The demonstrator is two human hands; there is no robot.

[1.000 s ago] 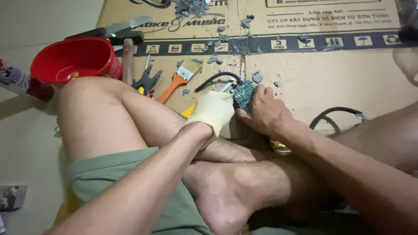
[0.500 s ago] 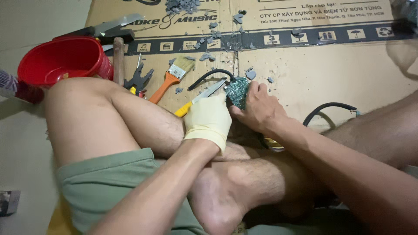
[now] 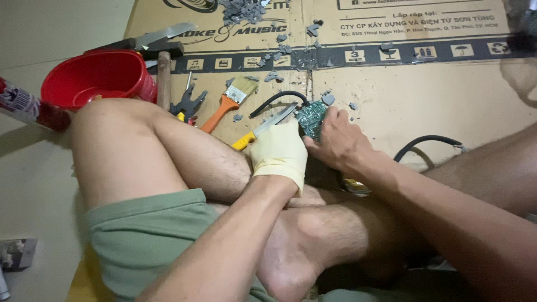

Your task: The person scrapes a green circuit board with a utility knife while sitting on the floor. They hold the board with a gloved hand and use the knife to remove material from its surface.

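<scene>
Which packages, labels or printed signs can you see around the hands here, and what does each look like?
Flattened cardboard box: under the hands as a mat; brown, with black print and a dark band of handling symbols.
Labelled tube: far left beside the red bowl; white label, red end.
Small printed packet: bottom left on the floor; grey, too blurred to describe.

Floor (image 3: 33, 184): plain pale beige, smooth, dim warm light w/ soft shadows. Flattened brown cardboard sheet (image 3: 425, 106) covers floor from 12 to 3 o'clock, dark printed band across it, grey debris bits (image 3: 246, 8) scattered at 12 o'clock.
</scene>
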